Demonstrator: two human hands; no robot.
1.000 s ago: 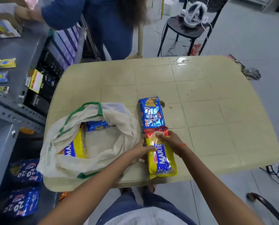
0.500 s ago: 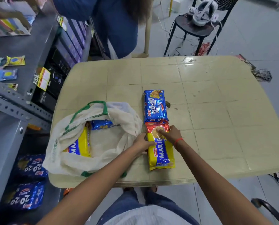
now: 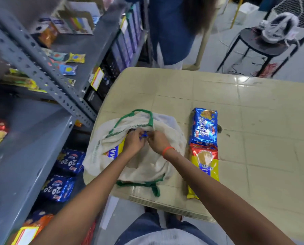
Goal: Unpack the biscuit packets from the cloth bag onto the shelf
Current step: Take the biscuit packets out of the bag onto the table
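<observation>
Both arms reach forward over the near edge of the surface (image 3: 253, 106) into the cloth bag (image 3: 144, 167). The left hand (image 3: 134, 141) and right hand (image 3: 159, 141) meet in the middle, fingers pinching a small blue packet (image 3: 144, 137) inside the bag. A yellow packet (image 3: 207, 167) and a blue packet (image 3: 205, 127) lie just right of the bag. Beyond them the surface is bare. The grey shelf (image 3: 41, 71) stands on the left.

Small grocery shop, grey metal shelf (image 3: 46, 78) stocked with biscuit packets (image 3: 58, 188), price label (image 3: 97, 80)
</observation>
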